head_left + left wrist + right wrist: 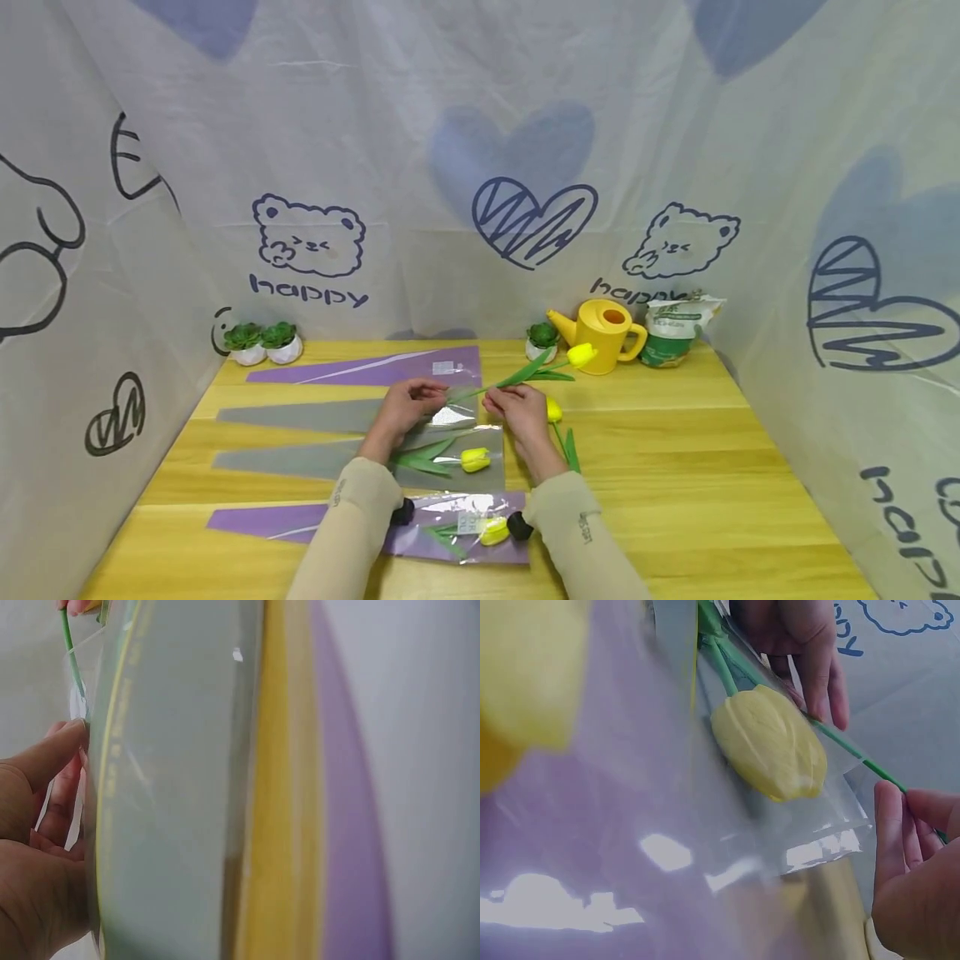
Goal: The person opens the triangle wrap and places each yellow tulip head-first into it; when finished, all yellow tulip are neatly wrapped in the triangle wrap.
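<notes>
My right hand (525,414) pinches the green stem of a yellow artificial tulip (581,356), its bloom pointing away to the right. At the mouth of a grey-backed clear flower sleeve (300,414), my left hand (408,408) pinches the film between thumb and fingers. The stem's lower end (73,656) runs inside this clear film toward the left fingertips. Nearer me, a second grey sleeve (285,460) contains a yellow tulip (475,460). Closest is a purple sleeve (255,518) with another tulip (493,531) in it, partly under my forearms.
Another purple sleeve (367,369) lies flat at the back. A loose tulip (554,410) rests on the wooden table (675,483), partly behind my right hand. Along the back stand small potted succulents (281,342), a yellow watering can (600,333) and a green-white bag (671,333).
</notes>
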The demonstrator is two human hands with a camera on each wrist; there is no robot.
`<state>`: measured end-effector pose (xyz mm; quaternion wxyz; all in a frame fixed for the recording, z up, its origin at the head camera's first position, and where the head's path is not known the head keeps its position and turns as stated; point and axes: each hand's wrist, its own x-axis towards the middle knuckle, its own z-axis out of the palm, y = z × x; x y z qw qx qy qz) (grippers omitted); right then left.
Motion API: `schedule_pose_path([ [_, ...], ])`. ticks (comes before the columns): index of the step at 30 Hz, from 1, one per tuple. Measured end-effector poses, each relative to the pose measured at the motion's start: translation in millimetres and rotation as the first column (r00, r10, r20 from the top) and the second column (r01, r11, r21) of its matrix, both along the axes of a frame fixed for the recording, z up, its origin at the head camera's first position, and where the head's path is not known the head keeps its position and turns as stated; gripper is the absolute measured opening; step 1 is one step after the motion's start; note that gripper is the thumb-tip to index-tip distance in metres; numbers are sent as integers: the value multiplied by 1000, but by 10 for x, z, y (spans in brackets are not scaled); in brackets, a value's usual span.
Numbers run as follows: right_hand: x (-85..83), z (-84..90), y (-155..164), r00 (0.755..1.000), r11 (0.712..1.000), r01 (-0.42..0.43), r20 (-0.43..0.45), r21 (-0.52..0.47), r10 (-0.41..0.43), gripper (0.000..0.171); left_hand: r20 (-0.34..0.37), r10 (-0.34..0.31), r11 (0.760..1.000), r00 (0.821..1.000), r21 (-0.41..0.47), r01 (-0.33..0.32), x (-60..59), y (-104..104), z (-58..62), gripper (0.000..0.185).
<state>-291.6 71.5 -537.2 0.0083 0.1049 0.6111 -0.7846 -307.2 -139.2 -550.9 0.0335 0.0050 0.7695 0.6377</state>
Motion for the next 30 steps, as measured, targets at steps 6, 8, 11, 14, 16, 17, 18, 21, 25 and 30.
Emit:
schedule_pose_path([
  [6, -16, -31, -27, 999, 1000, -25, 26, 6, 25, 20, -15, 21, 1000, 1000, 18, -21, -7, 75, 2, 27],
  [8, -15, -36, -40, 999, 999, -35, 38, 8, 35, 21, -37, 19, 1000, 999, 13, -19, -2, 106, -7, 25],
  [11, -16, -41, -53, 998, 999, -46, 52, 12, 45, 23, -56, 22, 1000, 998, 14, -21, 8, 146, -23, 24],
  [14, -14, -49, -41, 997, 998, -53, 62, 19, 51, 24, -54, 28, 999, 998, 27, -26, 15, 170, -40, 23],
  [16, 1, -58, -13, 996, 998, -58, 66, 23, 57, 24, -46, 29, 999, 999, 38, -27, 19, 179, -51, 23],
  [17, 14, -65, 8, 996, 998, -63, 67, 33, 60, 24, -45, 26, 999, 999, 36, -24, 23, 182, -56, 23],
  [18, 28, -70, 31, 995, 996, -67, 73, 51, 63, 24, -49, 21, 999, 999, 32, -19, 27, 183, -61, 23],
  [21, 74, -78, 101, 994, 993, -80, 79, 90, 73, 25, -53, 18, 1000, 998, 21, -17, 29, 174, -69, 23],
  [25, 123, -77, 172, 994, 990, -90, 79, 112, 81, 27, -69, 17, 1000, 997, 16, -16, 27, 153, -65, 24],
  [30, 127, -3, 308, 996, 987, -78, 46, 141, 72, 28, -61, 6, 1000, 998, -2, -6, 70, 162, -11, 25],
])
